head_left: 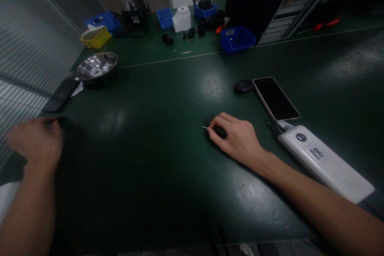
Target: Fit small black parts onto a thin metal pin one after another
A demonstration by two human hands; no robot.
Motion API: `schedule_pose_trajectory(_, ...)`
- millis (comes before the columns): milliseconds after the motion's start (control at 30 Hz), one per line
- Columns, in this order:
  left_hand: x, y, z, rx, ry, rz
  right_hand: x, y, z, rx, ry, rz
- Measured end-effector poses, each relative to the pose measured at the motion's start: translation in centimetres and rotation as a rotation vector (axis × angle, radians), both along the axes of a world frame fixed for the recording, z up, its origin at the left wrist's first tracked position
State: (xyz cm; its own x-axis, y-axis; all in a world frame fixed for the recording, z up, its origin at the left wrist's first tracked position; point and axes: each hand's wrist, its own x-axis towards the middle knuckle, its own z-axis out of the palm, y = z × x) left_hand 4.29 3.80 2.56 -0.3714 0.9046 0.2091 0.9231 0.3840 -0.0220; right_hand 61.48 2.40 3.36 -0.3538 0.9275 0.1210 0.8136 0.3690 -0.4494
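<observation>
The right hand (238, 135) is gripping a thin-tipped tool (221, 131); well apart, the left hand (37, 138) is pinching something dark, blurred; no finished work is showing.

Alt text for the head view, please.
Right hand holds a small dark-handled tool over a green table; left hand is at the far left. Phone and white device marked 18 lie right.

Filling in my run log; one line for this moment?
right hand: holds dark-handled tool | left hand: at small dark item, grip unclear | phone: by white device
</observation>
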Motion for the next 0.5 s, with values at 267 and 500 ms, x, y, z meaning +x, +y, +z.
schedule_pose_trajectory(267,1.1,0.2,-0.1,0.036,0.21,-0.022,0.0,-0.1,-0.1,0.011,-0.003,-0.005)
schedule_pose_trajectory(500,1.0,0.1,-0.6,0.148,0.153,-0.077,0.0,0.0,0.0,0.007,0.008,0.003)
